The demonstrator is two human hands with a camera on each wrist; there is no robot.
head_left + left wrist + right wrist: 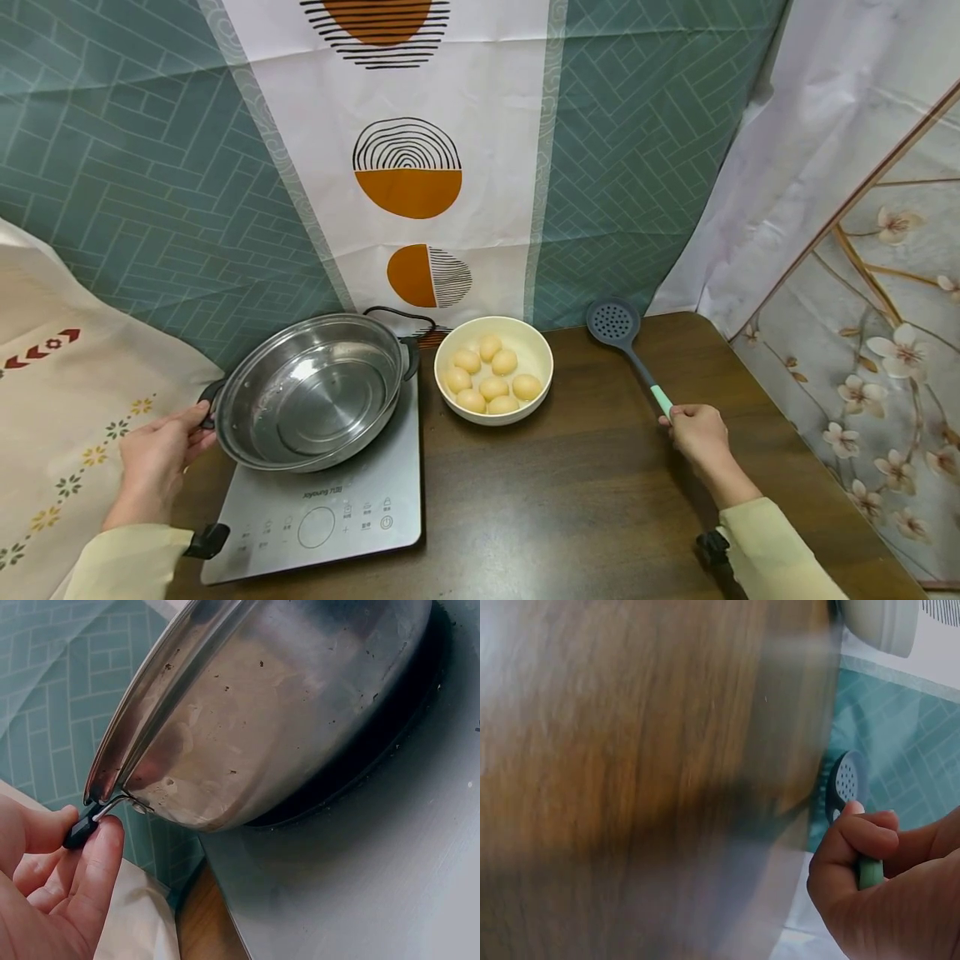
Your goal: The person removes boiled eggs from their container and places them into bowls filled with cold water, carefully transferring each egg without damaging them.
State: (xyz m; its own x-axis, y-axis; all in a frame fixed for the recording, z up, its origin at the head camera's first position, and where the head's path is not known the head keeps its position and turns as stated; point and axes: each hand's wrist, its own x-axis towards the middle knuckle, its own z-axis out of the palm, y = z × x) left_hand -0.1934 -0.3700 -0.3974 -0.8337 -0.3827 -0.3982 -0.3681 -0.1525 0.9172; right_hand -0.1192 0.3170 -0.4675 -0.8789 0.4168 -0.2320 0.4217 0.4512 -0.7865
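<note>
My left hand (159, 450) pinches the black side handle (81, 831) of a steel pot (311, 400) between thumb and fingers. The pot has no lid and nothing but shine shows inside. It sits on the back part of a silver induction cooktop (330, 517). At the right, my right hand (701, 433) grips the mint-green handle of a grey skimmer (613, 322). Its round, perforated head points away from me toward the back edge of the table. In the right wrist view the fingers (855, 840) curl round the green handle.
Between pot and skimmer stands a cream bowl (495, 418) of several pale, peeled-looking eggs (493, 387). A black cord (401, 312) runs behind the pot. Patterned cloth (622, 167) hangs along the back of the wooden table (540, 517), and a floral panel (885, 400) borders the right side.
</note>
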